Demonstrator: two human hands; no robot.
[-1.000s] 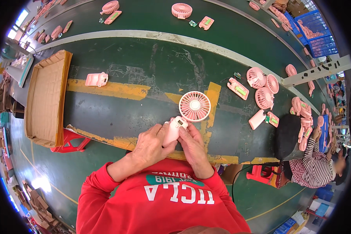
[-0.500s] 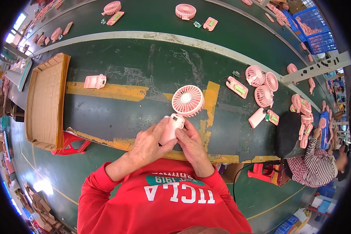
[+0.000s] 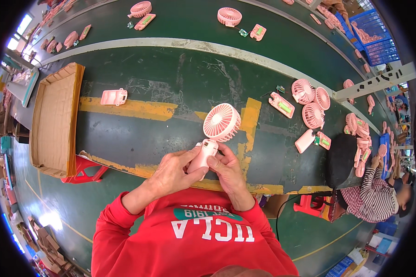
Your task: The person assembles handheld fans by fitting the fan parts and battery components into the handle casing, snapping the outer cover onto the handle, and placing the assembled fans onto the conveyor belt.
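Observation:
Between my two hands, close to the bench's near edge, is a pink handheld fan [image 3: 222, 122]. Its round slatted head points away from me, and its pale handle [image 3: 204, 157] is gripped from both sides. My left hand [image 3: 171, 173] is closed on the handle's left side, thumb across its lower part. From the right, my right hand [image 3: 229, 173] closes on it with the thumb pressing near the top. A small dark opening shows at the handle's top end. Off to the left, a pink casing half [image 3: 114, 97] lies by the yellow tape.
A cardboard tray [image 3: 38, 120] stands at the left. To the right lie several fan heads [image 3: 313, 115], an open casing [image 3: 282, 105] and a black rounded object [image 3: 340, 159]. Beyond a pale rail [image 3: 189, 44], fan parts sit on a green belt. A co-worker in stripes [image 3: 374, 198] sits far right.
The handheld fan has tilted, its head turning slightly and its handle coming nearer me. My hands shifted slightly with it. Fan parts on the far belt moved right.

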